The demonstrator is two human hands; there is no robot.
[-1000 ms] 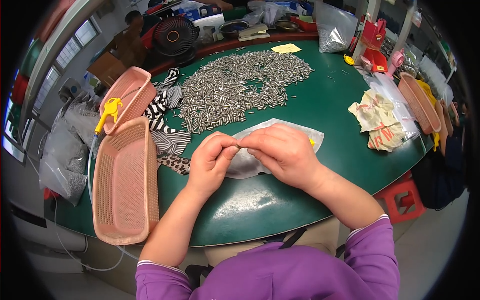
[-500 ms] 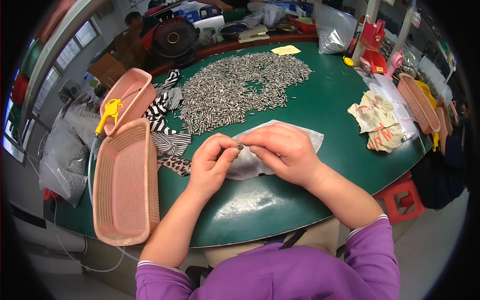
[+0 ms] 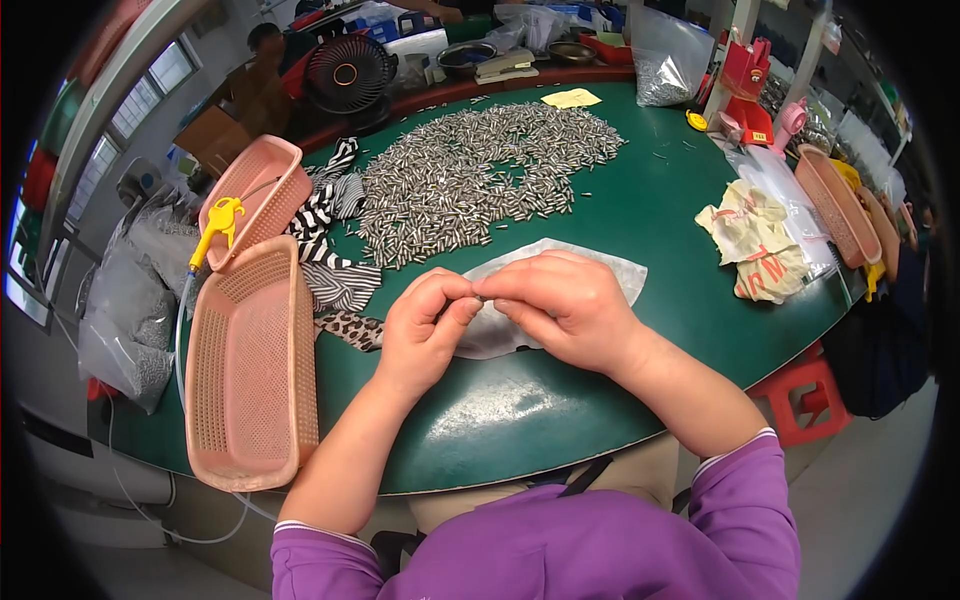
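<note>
My left hand (image 3: 424,322) and my right hand (image 3: 566,304) meet fingertip to fingertip over a white cloth (image 3: 495,332) on the green table. Thumb and forefinger of each hand are pinched together. Between the tips there is a tiny dark spot, mostly hidden by the fingers, too small to name. Beyond the hands spreads a wide heap of small silvery metal pins (image 3: 440,195), with a few loose ones at its edges.
Two pink plastic baskets (image 3: 252,455) stand at the left, with a yellow air blow gun (image 3: 217,234) on the rear one. Striped cloths (image 3: 340,285) lie beside them. A black fan (image 3: 347,80) stands behind. Crumpled cream bags (image 3: 757,240) lie at the right.
My fingertips have drawn closer together, and the small dark piece seen between them before is now mostly covered. Both hands stay over the cloth.
</note>
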